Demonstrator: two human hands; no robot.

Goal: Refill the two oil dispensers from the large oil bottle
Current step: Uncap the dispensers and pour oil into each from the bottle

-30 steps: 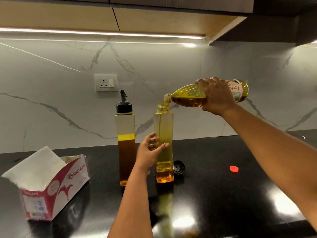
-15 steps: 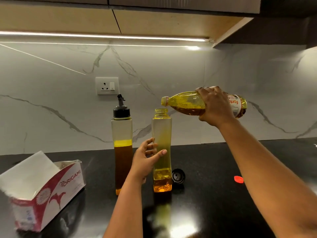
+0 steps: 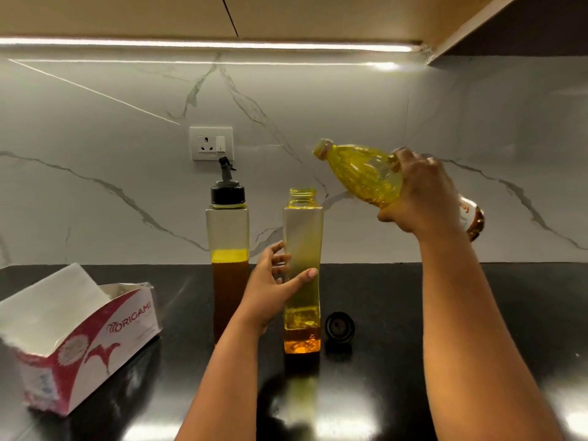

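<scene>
Two tall square oil dispensers stand on the black counter (image 3: 477, 313). The left dispenser (image 3: 227, 237) wears its black spout cap and is about half full of dark oil. The right dispenser (image 3: 302, 249) is uncapped, with a little oil at its bottom. My left hand (image 3: 270, 288) wraps around its middle. My right hand (image 3: 416, 195) grips the large oil bottle (image 3: 359, 173), held up and to the right of the open dispenser with its uncapped neck tilted upward and to the left. No oil is flowing.
The dispenser's black cap (image 3: 339, 326) lies on the counter just right of the open dispenser. An open red and white tissue box (image 3: 82, 338) sits at the left front. A wall socket (image 3: 211, 143) is on the marble backsplash behind.
The large bottle was horizontal and pouring into the open dispenser; my right hand has since lifted it away and tipped its neck upward. My left hand stays on the dispenser.
</scene>
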